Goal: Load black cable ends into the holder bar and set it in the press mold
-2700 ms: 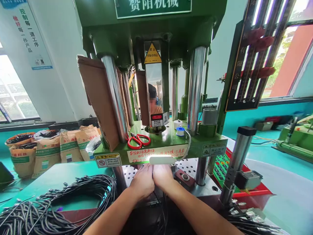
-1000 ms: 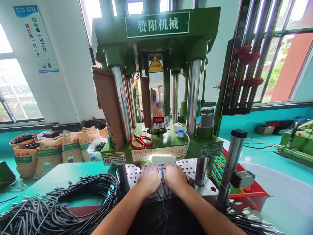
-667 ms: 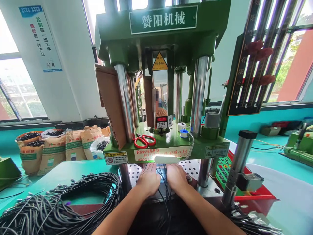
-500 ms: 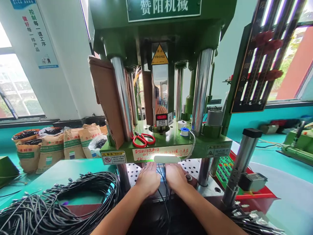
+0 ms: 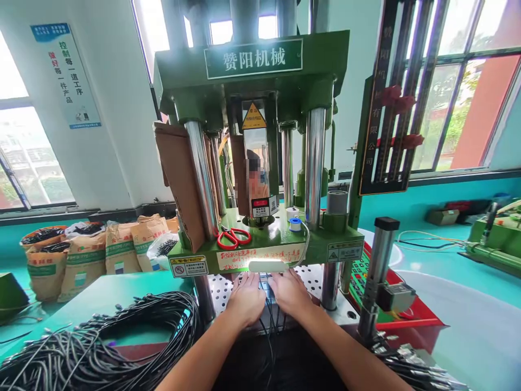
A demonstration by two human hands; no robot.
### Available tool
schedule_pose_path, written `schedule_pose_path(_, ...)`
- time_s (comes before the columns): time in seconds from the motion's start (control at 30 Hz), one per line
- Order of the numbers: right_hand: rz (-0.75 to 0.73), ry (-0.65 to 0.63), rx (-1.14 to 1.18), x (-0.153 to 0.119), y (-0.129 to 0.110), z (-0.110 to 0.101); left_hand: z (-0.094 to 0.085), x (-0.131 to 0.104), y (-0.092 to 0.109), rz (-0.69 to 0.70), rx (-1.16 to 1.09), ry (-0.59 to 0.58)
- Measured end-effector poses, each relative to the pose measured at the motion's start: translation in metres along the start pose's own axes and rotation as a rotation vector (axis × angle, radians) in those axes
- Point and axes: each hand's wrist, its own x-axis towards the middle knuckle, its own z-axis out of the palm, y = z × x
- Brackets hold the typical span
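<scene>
Below the green press head, my left hand lies at the left of a metal mould, with its fingers stretched forward. My right hand is at the mould's right, its fingers bent inward; what they hold, if anything, is hidden. Several thin black cables run from the mould between my hands and hang toward me. A white lamp bar glows just above my fingertips. Around the mould is a perforated metal plate.
Red-handled scissors and a blue tape spool rest on the press's green ledge. Coiled black cables lie at left, more cables at lower right. A steel post stands to my right, before a red-edged control panel.
The view has tilted up and drawn back, so more of the press top shows. Both hands stay at the mould; my right hand's fingers have turned inward slightly.
</scene>
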Motion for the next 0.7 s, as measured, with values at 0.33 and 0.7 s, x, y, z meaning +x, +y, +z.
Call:
schedule_pose_path(0.33, -0.093, -0.022, 0.005, -0.006, -0.002, 0.003, 0.006, 0.005, 0.007, -0.039, 0.031, 0.017)
schedule_pose_path(0.7, -0.097, -0.058, 0.110, 0.009, 0.002, 0.001, -0.005, 0.019, 0.012, -0.100, -0.024, -0.011)
